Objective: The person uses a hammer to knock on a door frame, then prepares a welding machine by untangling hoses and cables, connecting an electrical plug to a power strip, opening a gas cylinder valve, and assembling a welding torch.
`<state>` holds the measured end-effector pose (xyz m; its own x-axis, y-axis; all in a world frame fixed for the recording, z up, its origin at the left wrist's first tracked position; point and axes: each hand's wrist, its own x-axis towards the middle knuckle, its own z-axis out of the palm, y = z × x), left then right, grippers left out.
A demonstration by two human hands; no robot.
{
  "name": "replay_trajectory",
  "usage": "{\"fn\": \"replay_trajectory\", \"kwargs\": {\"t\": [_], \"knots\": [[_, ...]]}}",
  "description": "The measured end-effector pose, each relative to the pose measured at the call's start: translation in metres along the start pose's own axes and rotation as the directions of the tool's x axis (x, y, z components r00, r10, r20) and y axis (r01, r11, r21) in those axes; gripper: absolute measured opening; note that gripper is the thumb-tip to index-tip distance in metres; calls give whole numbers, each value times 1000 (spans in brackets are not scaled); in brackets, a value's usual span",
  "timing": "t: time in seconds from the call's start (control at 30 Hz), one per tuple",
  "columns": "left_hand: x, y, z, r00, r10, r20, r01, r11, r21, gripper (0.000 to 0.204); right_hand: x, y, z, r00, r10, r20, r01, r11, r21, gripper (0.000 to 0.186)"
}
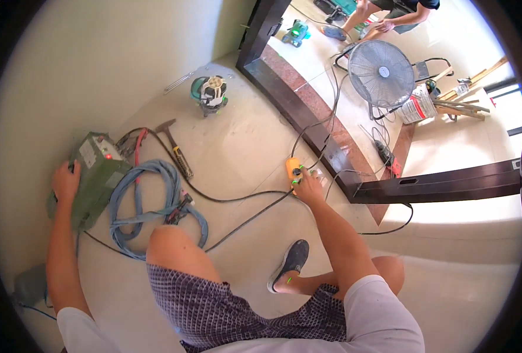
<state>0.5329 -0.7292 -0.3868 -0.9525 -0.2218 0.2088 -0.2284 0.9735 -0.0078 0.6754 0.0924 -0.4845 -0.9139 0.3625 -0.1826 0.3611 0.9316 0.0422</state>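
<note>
At the left wall stands a green welding machine (90,194) with a red light lit on its panel. My left hand (67,182) is closed round the black handle on its top. Over on the right, my right hand (309,188) pinches a black plug (297,172) at an orange socket block (292,165) on the floor. Black cables run from the block across the tiles. Beside the machine lies a coiled hose in a blue sleeve (175,176), with a torch head (180,209) near my knee.
A hammer (177,150) lies beyond the hose, and a green-and-white laser level (211,94) stands near the wall. A dark door frame (308,126) lies across the floor. Past it are a floor fan (381,73), a red drill (387,159), a bucket (417,106) and another person (402,20).
</note>
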Motion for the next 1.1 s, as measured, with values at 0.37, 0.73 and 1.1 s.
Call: {"fn": "replay_trajectory", "kwargs": {"t": [0.37,0.73,1.1], "knots": [[2,2,40,992,4,-127,-15,996,-90,53,1,45,42,942,11,334,-22,999,28,81],[31,98,-24,989,31,-144,-39,998,-57,51,70,4,-40,978,-201,-47,185,954,-236,53],[-121,190,-51,980,41,-196,-130,875,-467,62,70,-213,26,324,-906,273,946,317,-69,64]]}}
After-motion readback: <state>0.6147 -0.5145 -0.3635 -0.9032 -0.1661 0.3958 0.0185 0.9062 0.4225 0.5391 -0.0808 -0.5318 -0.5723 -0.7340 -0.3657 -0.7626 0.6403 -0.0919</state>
